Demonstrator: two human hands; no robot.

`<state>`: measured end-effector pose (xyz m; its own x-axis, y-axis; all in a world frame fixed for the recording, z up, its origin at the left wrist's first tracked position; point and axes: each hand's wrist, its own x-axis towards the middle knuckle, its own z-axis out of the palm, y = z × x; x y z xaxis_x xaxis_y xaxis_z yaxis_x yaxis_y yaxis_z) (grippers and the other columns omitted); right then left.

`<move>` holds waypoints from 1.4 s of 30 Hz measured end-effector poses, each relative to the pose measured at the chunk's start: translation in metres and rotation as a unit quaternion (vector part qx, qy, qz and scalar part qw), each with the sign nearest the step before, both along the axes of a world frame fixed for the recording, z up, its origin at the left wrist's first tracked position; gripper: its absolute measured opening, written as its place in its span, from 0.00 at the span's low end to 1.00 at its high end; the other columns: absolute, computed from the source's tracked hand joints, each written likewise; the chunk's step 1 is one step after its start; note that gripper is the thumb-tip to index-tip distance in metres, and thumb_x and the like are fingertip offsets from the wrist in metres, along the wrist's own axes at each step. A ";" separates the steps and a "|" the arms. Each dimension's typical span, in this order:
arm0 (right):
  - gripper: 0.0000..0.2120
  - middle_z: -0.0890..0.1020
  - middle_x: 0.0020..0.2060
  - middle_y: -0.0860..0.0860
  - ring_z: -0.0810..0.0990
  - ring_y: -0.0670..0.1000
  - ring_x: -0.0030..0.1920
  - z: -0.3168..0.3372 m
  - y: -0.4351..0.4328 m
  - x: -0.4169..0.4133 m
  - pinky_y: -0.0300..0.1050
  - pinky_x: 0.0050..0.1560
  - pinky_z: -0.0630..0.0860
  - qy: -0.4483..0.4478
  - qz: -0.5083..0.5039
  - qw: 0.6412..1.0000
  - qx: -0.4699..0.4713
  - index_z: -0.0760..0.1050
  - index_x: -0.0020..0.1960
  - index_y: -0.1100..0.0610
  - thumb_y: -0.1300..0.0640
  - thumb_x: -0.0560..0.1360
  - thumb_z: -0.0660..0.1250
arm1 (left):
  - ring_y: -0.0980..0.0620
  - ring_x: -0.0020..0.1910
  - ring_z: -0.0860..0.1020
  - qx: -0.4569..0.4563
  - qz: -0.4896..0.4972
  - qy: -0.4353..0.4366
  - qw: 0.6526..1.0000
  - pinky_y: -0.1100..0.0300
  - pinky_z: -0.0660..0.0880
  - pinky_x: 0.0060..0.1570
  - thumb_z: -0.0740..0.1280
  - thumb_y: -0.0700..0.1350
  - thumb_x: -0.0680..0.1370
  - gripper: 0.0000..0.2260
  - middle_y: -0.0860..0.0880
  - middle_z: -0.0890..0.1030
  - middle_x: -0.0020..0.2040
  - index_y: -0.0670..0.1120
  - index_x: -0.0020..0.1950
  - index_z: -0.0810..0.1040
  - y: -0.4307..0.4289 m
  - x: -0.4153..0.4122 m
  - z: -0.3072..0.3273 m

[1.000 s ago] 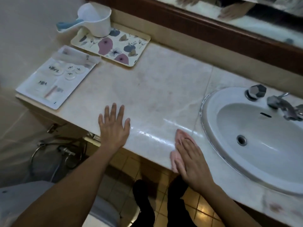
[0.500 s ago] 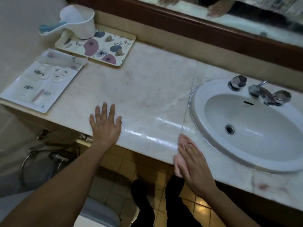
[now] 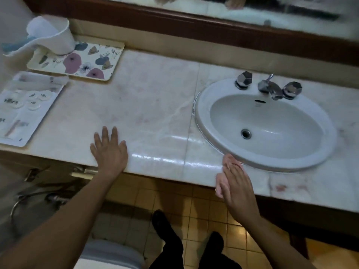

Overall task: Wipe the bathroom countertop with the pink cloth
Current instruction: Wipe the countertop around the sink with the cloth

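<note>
The pale marble countertop (image 3: 151, 105) runs across the view, wet and shiny near its front edge. My right hand (image 3: 236, 183) lies flat with straight fingers on the pink cloth (image 3: 220, 184), pressing it on the counter's front edge just below the sink rim. Most of the cloth is hidden under the hand; its left part hangs over the edge. My left hand (image 3: 109, 152) rests flat, fingers spread, on the counter's front edge left of the middle.
A white oval sink (image 3: 206, 121) with chrome taps (image 3: 269, 87) fills the right half. At the back left a floral tray (image 3: 77, 61) carries a white scoop cup (image 3: 51, 34). A white tray of toiletries (image 3: 23, 111) lies at the far left. A mirror frame (image 3: 194, 32) runs behind.
My right hand has slid the pink cloth to the right along the front edge, up to the sink rim. My left hand has stayed flat on the counter.
</note>
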<state>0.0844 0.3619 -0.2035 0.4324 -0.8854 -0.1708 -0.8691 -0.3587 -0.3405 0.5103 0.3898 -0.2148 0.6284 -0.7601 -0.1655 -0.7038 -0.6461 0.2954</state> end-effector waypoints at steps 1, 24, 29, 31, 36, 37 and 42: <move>0.29 0.50 0.84 0.46 0.49 0.46 0.84 -0.001 -0.001 0.002 0.55 0.83 0.51 -0.003 -0.029 1.000 -0.010 0.52 0.85 0.51 0.47 0.85 0.49 | 0.39 0.84 0.47 -0.014 -0.024 0.004 1.000 0.37 0.46 0.80 0.54 0.53 0.86 0.27 0.44 0.50 0.86 0.49 0.85 0.54 -0.003 -0.027 0.002; 0.35 0.54 0.83 0.58 0.54 0.59 0.83 0.010 -0.095 -0.347 0.64 0.80 0.54 0.077 -0.282 0.956 0.027 0.49 0.84 0.56 0.42 0.81 0.42 | 0.53 0.81 0.31 0.035 -0.227 0.026 0.973 0.43 0.35 0.78 0.37 0.68 0.80 0.34 0.55 0.34 0.84 0.58 0.84 0.41 -0.009 -0.232 -0.011; 0.32 0.57 0.83 0.60 0.54 0.60 0.83 0.001 -0.054 -0.245 0.62 0.82 0.52 0.065 -0.127 0.990 -0.008 0.55 0.83 0.57 0.44 0.83 0.47 | 0.50 0.81 0.28 0.055 -0.233 0.027 0.971 0.40 0.34 0.79 0.34 0.70 0.77 0.36 0.54 0.29 0.82 0.58 0.83 0.36 -0.014 -0.236 -0.010; 0.31 0.60 0.81 0.63 0.56 0.63 0.82 -0.001 -0.037 -0.203 0.63 0.81 0.52 0.078 -0.135 0.988 -0.014 0.58 0.81 0.59 0.44 0.83 0.50 | 0.48 0.80 0.28 0.069 -0.236 0.028 0.969 0.39 0.34 0.79 0.35 0.70 0.78 0.35 0.53 0.28 0.82 0.58 0.83 0.35 -0.015 -0.236 -0.008; 0.31 0.61 0.80 0.63 0.56 0.64 0.81 -0.003 -0.002 -0.125 0.67 0.79 0.56 0.074 -0.043 0.996 -0.034 0.61 0.80 0.59 0.43 0.82 0.49 | 0.47 0.84 0.38 0.005 -0.214 0.097 0.972 0.41 0.43 0.81 0.51 0.63 0.85 0.30 0.50 0.42 0.86 0.56 0.85 0.48 -0.007 -0.222 0.009; 0.31 0.59 0.82 0.62 0.55 0.63 0.82 -0.004 0.004 -0.103 0.66 0.79 0.55 0.065 0.009 0.997 -0.040 0.60 0.81 0.59 0.44 0.82 0.49 | 0.47 0.84 0.42 -0.026 -0.191 0.107 0.975 0.42 0.46 0.81 0.52 0.62 0.85 0.29 0.49 0.47 0.86 0.56 0.84 0.52 0.001 -0.213 0.013; 0.32 0.51 0.84 0.61 0.50 0.59 0.84 -0.005 -0.007 0.056 0.62 0.80 0.56 0.015 0.146 0.988 -0.051 0.57 0.82 0.62 0.46 0.84 0.48 | 0.45 0.84 0.49 -0.062 -0.038 0.112 0.991 0.44 0.49 0.80 0.52 0.59 0.83 0.29 0.46 0.57 0.84 0.52 0.82 0.62 0.053 -0.127 0.020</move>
